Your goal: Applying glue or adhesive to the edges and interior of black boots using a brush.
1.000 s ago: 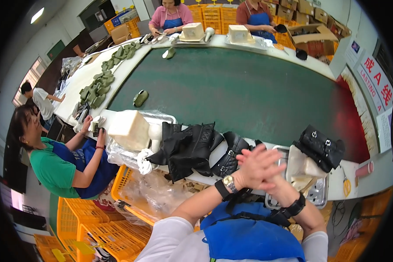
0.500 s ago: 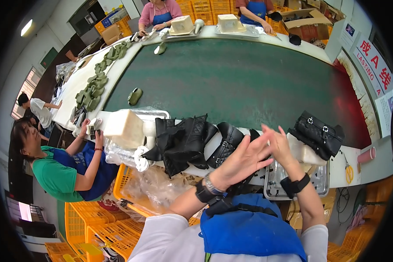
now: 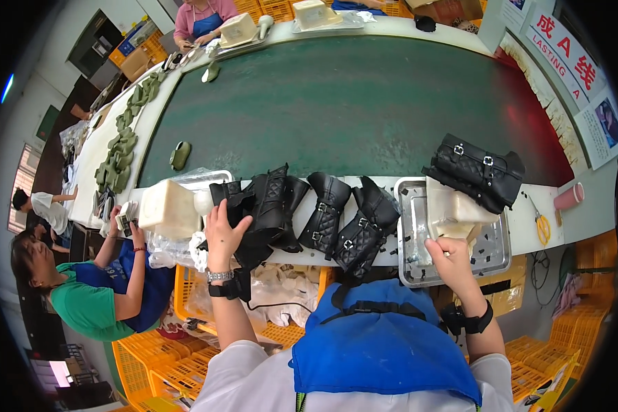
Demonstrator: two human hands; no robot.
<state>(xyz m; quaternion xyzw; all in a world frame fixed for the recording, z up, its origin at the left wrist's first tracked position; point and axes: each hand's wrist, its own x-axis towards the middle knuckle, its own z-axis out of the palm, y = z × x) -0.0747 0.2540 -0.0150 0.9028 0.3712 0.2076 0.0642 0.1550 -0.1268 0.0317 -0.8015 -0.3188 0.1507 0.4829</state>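
Observation:
My left hand (image 3: pixel 225 237) is open, fingers spread, at the left edge of a pile of black quilted boot uppers (image 3: pixel 273 206). Whether it touches them I cannot tell. To the right of that pile lie two more uppers with buckled straps, one boot upper (image 3: pixel 325 213) beside another boot upper (image 3: pixel 368 225). My right hand (image 3: pixel 452 259) is closed above a metal tray (image 3: pixel 413 275), its fingers curled; anything inside them is hidden. Behind it, a cream block (image 3: pixel 453 206) stands in the tray, with a black buckled boot upper (image 3: pixel 479 172) lying over its top.
A green belt (image 3: pixel 323 103) runs beyond the white ledge. Yellow scissors (image 3: pixel 542 226) and a pink cup (image 3: pixel 568 196) are at the right. On my left a co-worker (image 3: pixel 89 281) handles a small piece beside another cream block (image 3: pixel 172 209). An orange crate (image 3: pixel 185 288) stands below the ledge.
My hands were close together before me and have parted. The left went left to the boot pile; the right came down over the tray and closed. The view has shifted somewhat.

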